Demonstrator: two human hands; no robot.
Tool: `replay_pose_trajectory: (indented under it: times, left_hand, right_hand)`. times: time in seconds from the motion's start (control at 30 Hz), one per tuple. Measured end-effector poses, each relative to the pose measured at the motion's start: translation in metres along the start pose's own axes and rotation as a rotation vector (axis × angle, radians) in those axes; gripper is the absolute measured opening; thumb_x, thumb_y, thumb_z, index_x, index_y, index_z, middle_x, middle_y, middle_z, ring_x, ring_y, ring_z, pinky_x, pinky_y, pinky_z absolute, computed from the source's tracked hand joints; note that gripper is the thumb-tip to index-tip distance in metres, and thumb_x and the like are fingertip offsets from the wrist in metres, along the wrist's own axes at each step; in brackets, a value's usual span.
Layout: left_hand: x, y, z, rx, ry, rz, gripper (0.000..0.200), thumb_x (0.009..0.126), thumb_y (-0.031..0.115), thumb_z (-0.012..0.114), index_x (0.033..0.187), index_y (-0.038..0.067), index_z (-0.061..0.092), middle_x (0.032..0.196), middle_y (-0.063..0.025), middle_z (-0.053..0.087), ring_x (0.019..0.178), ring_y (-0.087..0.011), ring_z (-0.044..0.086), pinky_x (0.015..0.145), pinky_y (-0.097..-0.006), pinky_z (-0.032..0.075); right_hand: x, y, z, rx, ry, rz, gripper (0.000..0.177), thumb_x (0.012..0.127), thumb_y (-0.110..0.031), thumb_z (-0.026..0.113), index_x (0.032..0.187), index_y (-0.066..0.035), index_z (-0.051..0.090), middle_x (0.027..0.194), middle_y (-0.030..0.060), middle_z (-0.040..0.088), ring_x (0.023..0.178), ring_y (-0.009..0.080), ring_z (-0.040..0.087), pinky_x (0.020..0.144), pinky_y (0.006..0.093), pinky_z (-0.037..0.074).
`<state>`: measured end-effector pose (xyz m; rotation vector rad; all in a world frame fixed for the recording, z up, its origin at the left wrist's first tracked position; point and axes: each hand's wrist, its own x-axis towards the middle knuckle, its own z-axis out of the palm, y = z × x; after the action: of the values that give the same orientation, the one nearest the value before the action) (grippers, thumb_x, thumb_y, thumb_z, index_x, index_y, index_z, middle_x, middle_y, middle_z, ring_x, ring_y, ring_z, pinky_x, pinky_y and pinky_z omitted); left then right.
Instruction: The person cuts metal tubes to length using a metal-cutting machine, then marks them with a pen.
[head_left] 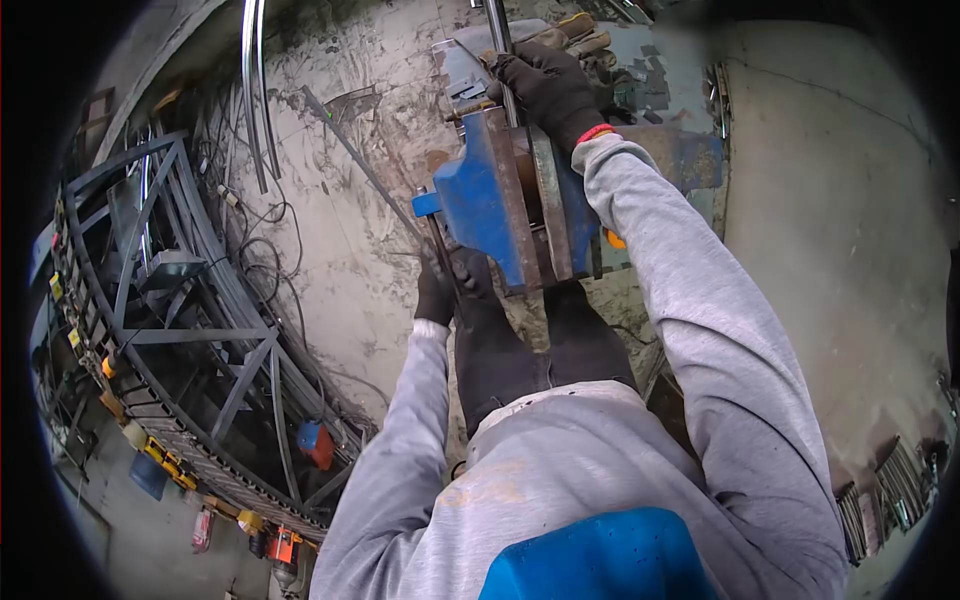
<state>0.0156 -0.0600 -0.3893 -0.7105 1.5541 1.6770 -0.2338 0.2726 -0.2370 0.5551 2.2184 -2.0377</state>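
One gloved left hand (436,292) is closed around one thin bar (438,250) at seven o'clock of the single blue vise (487,205). At twelve o'clock, one right hand (548,88) is clasped around one steel tube (497,28). The concrete floor (330,230) is stained, and one curved frame (180,330) lies at nine.

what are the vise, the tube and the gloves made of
Vise: probably cast iron or steel, painted blue, paint worn to rusty metal at the edges. Tube, gripped by the right hand: bright metal, maybe stainless or chromed steel, by its mirror shine. Gloves, also on the left hand at the vise handle: matte black knit fabric, red cuff trim.
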Motion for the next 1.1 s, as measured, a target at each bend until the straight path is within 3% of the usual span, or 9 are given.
replay_pose_trajectory:
  times: [0.03, 0.13, 0.23, 0.3, 0.57, 0.67, 0.93, 1.0, 1.1]
  left_hand:
    - [-0.03, 0.063, 0.017, -0.332, -0.069, -0.221, 0.066, 0.106, 0.059, 0.044, 0.145, 0.006, 0.048, 0.091, -0.0108, 0.07, 0.071, -0.025, 0.072, 0.066, -0.0433, 0.061]
    - [-0.1, 0.131, 0.028, -0.219, -0.211, -0.091, 0.061, 0.11, 0.041, 0.044, 0.157, 0.004, 0.034, 0.087, -0.0093, 0.065, 0.067, -0.0247, 0.069, 0.072, -0.0482, 0.063]
    - [-0.113, 0.139, 0.038, -0.919, -0.503, -0.043, 0.029, 0.109, 0.031, 0.046, 0.109, 0.006, 0.059, 0.08, -0.006, 0.058, 0.064, -0.0249, 0.063, 0.07, -0.0506, 0.062]
    - [-0.118, 0.13, 0.044, -0.781, -0.319, -0.121, 0.028, 0.108, 0.03, 0.049, 0.088, 0.011, 0.051, 0.077, -0.0038, 0.054, 0.062, -0.0222, 0.059, 0.069, -0.0505, 0.061]
    - [-0.092, 0.086, 0.044, -0.06, -0.131, -0.376, 0.052, 0.101, 0.024, 0.055, 0.149, 0.006, 0.046, 0.105, -0.0081, 0.067, 0.084, -0.0188, 0.069, 0.074, -0.0345, 0.058]
    - [-0.047, 0.022, 0.02, 0.059, -0.167, -0.252, 0.03, 0.101, 0.022, 0.056, 0.127, 0.009, 0.055, 0.102, -0.0069, 0.066, 0.087, -0.0172, 0.066, 0.077, -0.0314, 0.056]
    - [-0.004, 0.018, 0.03, 0.109, -0.128, -0.371, 0.035, 0.097, 0.026, 0.059, 0.128, 0.009, 0.063, 0.093, -0.0016, 0.062, 0.079, -0.0113, 0.055, 0.067, -0.0276, 0.046]
    - [0.01, -0.011, 0.021, 0.3, -0.184, -0.015, 0.029, 0.098, 0.023, 0.058, 0.123, 0.01, 0.062, 0.085, -0.0002, 0.06, 0.07, -0.0101, 0.052, 0.062, -0.0283, 0.042]
    - [0.024, -0.031, 0.021, 0.193, -0.105, -0.012, 0.03, 0.099, 0.023, 0.059, 0.125, 0.01, 0.061, 0.085, 0.0, 0.059, 0.067, -0.0094, 0.048, 0.06, -0.0285, 0.04]
  right_hand:
    - [-0.002, -0.005, 0.0, -0.051, 0.017, -0.025, 0.024, 0.096, -0.028, 0.07, 0.096, -0.005, 0.075, 0.075, 0.003, 0.073, 0.067, 0.0095, 0.065, 0.062, 0.0289, 0.05]
    - [-0.002, -0.008, -0.002, -0.107, 0.016, -0.024, 0.024, 0.097, -0.028, 0.07, 0.096, -0.005, 0.075, 0.075, 0.0026, 0.074, 0.069, 0.0099, 0.065, 0.064, 0.0289, 0.051]
    - [0.002, 0.0, -0.001, -0.078, -0.001, 0.002, 0.025, 0.097, -0.029, 0.07, 0.097, -0.005, 0.075, 0.076, 0.0025, 0.074, 0.069, 0.0099, 0.065, 0.065, 0.029, 0.051]
    - [0.0, -0.006, 0.0, -0.055, -0.005, 0.009, 0.024, 0.097, -0.028, 0.07, 0.098, -0.005, 0.075, 0.076, 0.0026, 0.074, 0.07, 0.0098, 0.065, 0.066, 0.0291, 0.051]
    - [-0.001, -0.011, -0.002, -0.04, 0.002, 0.085, 0.022, 0.097, -0.025, 0.071, 0.101, -0.004, 0.076, 0.077, 0.0018, 0.074, 0.071, 0.009, 0.065, 0.069, 0.027, 0.051]
    - [0.001, -0.009, 0.001, -0.029, 0.001, 0.075, 0.021, 0.097, -0.023, 0.071, 0.101, -0.004, 0.077, 0.076, 0.0016, 0.074, 0.071, 0.009, 0.065, 0.069, 0.0271, 0.051]
    - [0.002, -0.004, -0.003, -0.085, -0.007, 0.049, 0.025, 0.097, -0.028, 0.069, 0.099, -0.004, 0.076, 0.075, 0.0025, 0.074, 0.071, 0.0104, 0.067, 0.069, 0.0291, 0.053]
    - [0.002, -0.008, -0.005, -0.166, -0.046, 0.014, 0.026, 0.101, -0.027, 0.064, 0.108, -0.004, 0.075, 0.08, 0.0037, 0.076, 0.07, 0.0069, 0.065, 0.065, 0.0258, 0.052]
    - [0.0, -0.014, -0.004, -0.188, -0.038, 0.075, 0.027, 0.1, -0.027, 0.065, 0.108, -0.003, 0.075, 0.081, 0.0037, 0.075, 0.07, 0.008, 0.065, 0.066, 0.0266, 0.052]
